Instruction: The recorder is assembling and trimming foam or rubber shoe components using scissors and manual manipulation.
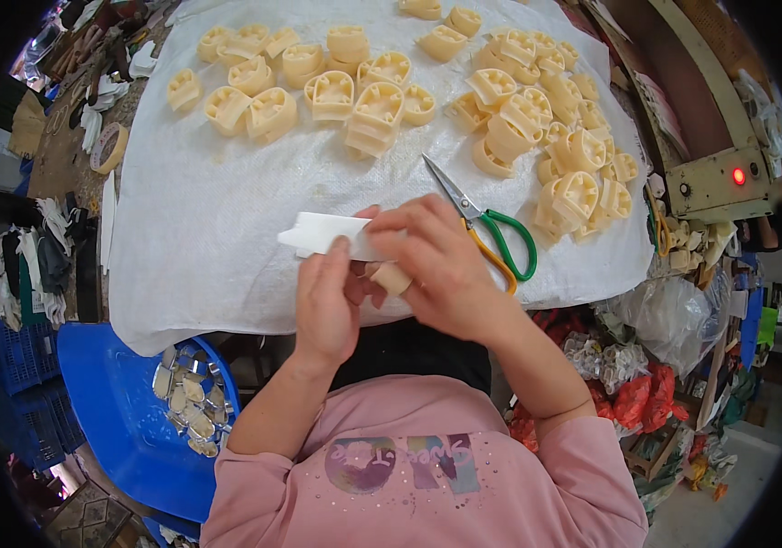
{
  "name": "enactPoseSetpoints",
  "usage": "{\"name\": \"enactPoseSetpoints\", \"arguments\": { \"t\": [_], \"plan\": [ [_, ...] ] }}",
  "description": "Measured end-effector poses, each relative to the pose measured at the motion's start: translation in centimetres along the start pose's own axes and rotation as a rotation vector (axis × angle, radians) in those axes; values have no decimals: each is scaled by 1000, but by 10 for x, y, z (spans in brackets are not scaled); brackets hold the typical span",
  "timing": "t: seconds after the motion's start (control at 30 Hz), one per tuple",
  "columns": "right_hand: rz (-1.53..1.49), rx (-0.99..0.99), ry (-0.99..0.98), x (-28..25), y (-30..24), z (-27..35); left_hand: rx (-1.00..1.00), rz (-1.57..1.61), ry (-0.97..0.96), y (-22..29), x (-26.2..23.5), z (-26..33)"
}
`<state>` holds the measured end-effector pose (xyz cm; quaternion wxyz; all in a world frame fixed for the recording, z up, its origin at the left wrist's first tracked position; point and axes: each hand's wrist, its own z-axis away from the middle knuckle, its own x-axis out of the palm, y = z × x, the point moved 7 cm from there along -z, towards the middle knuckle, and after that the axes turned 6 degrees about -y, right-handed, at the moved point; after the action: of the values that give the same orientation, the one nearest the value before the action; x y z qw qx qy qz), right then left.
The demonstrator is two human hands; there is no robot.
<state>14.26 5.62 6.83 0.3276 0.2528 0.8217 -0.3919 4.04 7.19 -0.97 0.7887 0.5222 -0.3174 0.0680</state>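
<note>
Presently: your hands [327,297] pinching one white strip [325,232], seemingly unfinished; beyond them, cream pieces [378,117], done or waiting unclear.

And there, left of the scissors [467,210], the white strip's [325,233] right end is masked by the right hand [432,256], slightly blurred; far above, a cream piece [420,8] is cropped by the top edge!
</note>
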Motion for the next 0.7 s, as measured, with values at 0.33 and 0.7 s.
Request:
{"name": "enactPoseSetpoints", "arguments": {
  "t": [0.33, 0.7],
  "plan": [
    [85, 250, 62, -5, 79, -45, 233, 71, -21, 40, -25, -11],
    [339, 381, 217, -96, 64, 48, 119, 321, -157, 30, -16, -7]
  ]
}}
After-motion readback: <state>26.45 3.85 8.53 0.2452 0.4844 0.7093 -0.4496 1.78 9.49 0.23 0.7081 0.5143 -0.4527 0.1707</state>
